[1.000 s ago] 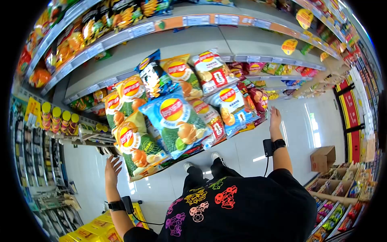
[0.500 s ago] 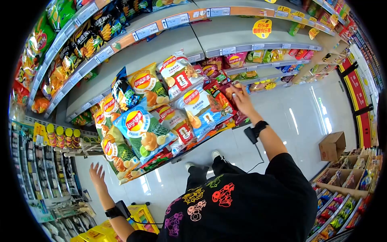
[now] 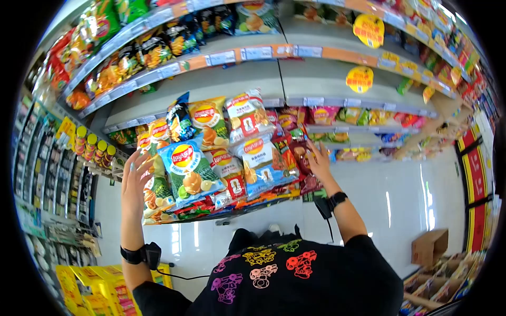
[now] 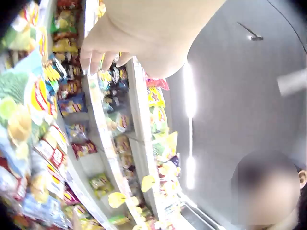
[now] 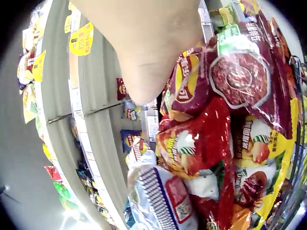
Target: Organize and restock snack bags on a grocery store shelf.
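A heap of chip bags fills a wire-sided carrier (image 5: 293,139) in front of the shelf. A light-blue bag (image 3: 191,171) lies on top in the middle, with a yellow bag (image 3: 207,117) and a dark-blue bag (image 3: 180,121) behind it. My left hand (image 3: 134,184), fingers spread and slightly bent, is at the heap's left side, overlapping the bags there. At the right end, my right hand (image 3: 320,164) has its fingers extended beside a maroon bag (image 3: 301,156). In the right wrist view its fingers are hidden; red bags (image 5: 196,139) lie below.
Curved shelves with price strips (image 3: 258,52) run across the back, with dark chip bags (image 3: 182,37) at the upper left. Yellow-lidded canisters (image 3: 91,145) stand at left. A cardboard box (image 3: 429,246) sits on the floor at right, and a yellow display (image 3: 97,287) stands at lower left.
My right hand has come in from beside the heap to its maroon bag. My left hand has risen from below to the heap's left side. The head view has shifted.
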Available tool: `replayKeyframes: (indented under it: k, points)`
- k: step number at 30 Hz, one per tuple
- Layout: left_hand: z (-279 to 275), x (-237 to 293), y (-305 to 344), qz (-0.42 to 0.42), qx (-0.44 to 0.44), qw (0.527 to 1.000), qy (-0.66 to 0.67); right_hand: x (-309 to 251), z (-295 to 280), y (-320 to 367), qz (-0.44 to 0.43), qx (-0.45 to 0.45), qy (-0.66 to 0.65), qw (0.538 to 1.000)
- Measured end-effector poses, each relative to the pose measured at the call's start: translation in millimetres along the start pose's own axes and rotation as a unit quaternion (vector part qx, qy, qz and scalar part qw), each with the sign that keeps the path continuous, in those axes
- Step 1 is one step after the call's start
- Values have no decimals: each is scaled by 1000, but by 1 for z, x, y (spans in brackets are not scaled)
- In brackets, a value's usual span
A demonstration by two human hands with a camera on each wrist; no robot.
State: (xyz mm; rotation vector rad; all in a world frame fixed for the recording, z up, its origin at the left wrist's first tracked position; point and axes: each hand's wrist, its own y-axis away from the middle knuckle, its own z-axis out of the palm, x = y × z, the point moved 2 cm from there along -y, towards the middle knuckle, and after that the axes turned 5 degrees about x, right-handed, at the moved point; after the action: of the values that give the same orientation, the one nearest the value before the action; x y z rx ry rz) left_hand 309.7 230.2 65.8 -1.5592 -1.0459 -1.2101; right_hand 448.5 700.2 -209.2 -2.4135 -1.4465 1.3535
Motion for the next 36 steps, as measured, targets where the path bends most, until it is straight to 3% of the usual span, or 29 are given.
replayKeyframes:
  k: [2, 4, 6, 8, 9, 10, 12, 13, 14, 15, 16, 19, 23, 29, 31, 33, 35, 36]
  points:
    - [11, 23, 6, -54, -14, 992, 117, 6, -16, -7, -27, 4, -26, 999]
    - [6, 47, 18, -167, -17, 951, 260, -5, -53, -15, -73, -10, -26, 997]
    - [-9, 68, 32, -246, 14, 907, 341, -42, -119, -18, -70, -109, -105, 986]
    - [-40, 85, 46, -178, 43, 928, 325, -69, -193, -21, 6, -335, -79, 939]
    - [-46, 106, 51, -139, 61, 951, 268, -69, -231, -24, -50, -419, -55, 905]
    - [-49, 129, 57, -101, 81, 969, 212, -96, -275, -34, 63, -513, -18, 856]
    - [-14, 172, 60, -15, 132, 986, 96, -146, -344, -63, 30, -528, 6, 849]
    - [-5, 182, 57, -32, 82, 993, 81, -181, -364, -80, -105, -466, 10, 879]
    - [1, 189, 53, -49, 29, 996, 66, -206, -374, -92, -126, -424, -90, 892]
    - [6, 192, 48, -64, -25, 996, 50, -225, -373, -96, -63, -359, -246, 898]
    - [10, 190, 41, -90, -38, 994, 46, -226, -374, -105, -47, -377, -324, 867]
    - [21, 173, 16, -151, -70, 985, 37, -295, -328, -124, -113, -495, -200, 838]
    - [32, 150, -43, -149, -53, 987, 41, -354, -258, -157, -115, -494, -183, 842]
    - [46, 101, -217, -60, 108, 991, 59, -368, -111, -274, -63, -383, -292, 874]
    - [52, 73, -275, -53, 147, 987, 21, -365, -51, -309, -110, -298, -201, 927]
    - [59, 53, -317, -8, 200, 977, -75, -357, 13, -347, -244, -181, -82, 949]
    - [71, 35, -344, 54, 137, 980, -132, -351, 66, -361, -216, -144, -137, 956]
    - [80, 32, -344, 105, 149, 968, -171, -356, 80, -362, -206, -113, -113, 965]
